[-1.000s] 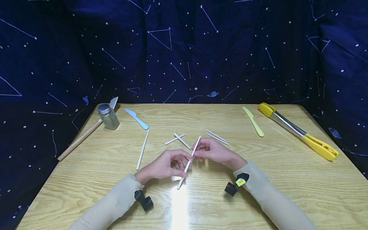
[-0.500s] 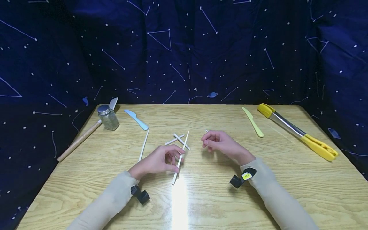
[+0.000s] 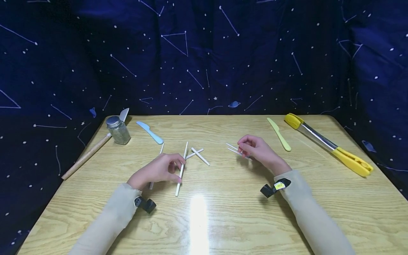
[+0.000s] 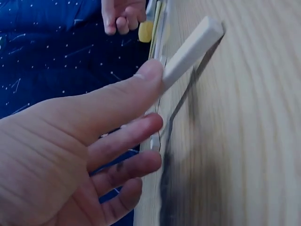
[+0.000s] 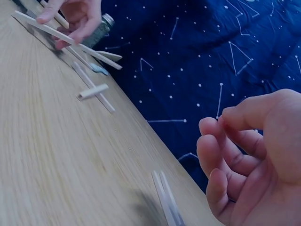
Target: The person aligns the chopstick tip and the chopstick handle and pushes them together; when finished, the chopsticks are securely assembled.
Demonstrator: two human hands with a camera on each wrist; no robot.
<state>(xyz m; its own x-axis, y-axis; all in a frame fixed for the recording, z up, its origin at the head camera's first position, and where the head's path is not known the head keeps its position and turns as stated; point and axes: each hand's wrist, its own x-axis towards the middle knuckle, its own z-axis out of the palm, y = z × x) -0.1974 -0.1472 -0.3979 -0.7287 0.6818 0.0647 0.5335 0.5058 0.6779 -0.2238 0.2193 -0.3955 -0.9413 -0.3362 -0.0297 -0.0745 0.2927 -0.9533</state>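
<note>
My left hand (image 3: 156, 170) pinches a long pale chopstick (image 3: 182, 171) between thumb and fingers, above the table's left-centre. Its squared near end (image 4: 200, 40) shows large in the left wrist view. Another long chopstick (image 3: 162, 148) lies just behind that hand, partly hidden by it. My right hand (image 3: 259, 151) hovers, holding nothing, its fingers loosely curled and thumb tip by the index finger. Below it lie two pale sticks (image 3: 234, 151), side by side and partly covered. Two shorter sticks (image 3: 201, 157) lie crossed on the table between the hands.
A blue knife (image 3: 149, 132) lies at the back left. Beside it, a lidded jar (image 3: 119, 132) stands by a wooden-handled spatula (image 3: 86, 157). A yellow-green knife (image 3: 279, 134) and yellow-handled tongs (image 3: 329, 145) lie to the right. Dark star-patterned cloth (image 3: 204, 56) hangs behind the table.
The right hand has let go of the chopstick and moved right and back, over the two side-by-side sticks. The left hand has carried that chopstick leftward, toward the long one lying there.
</note>
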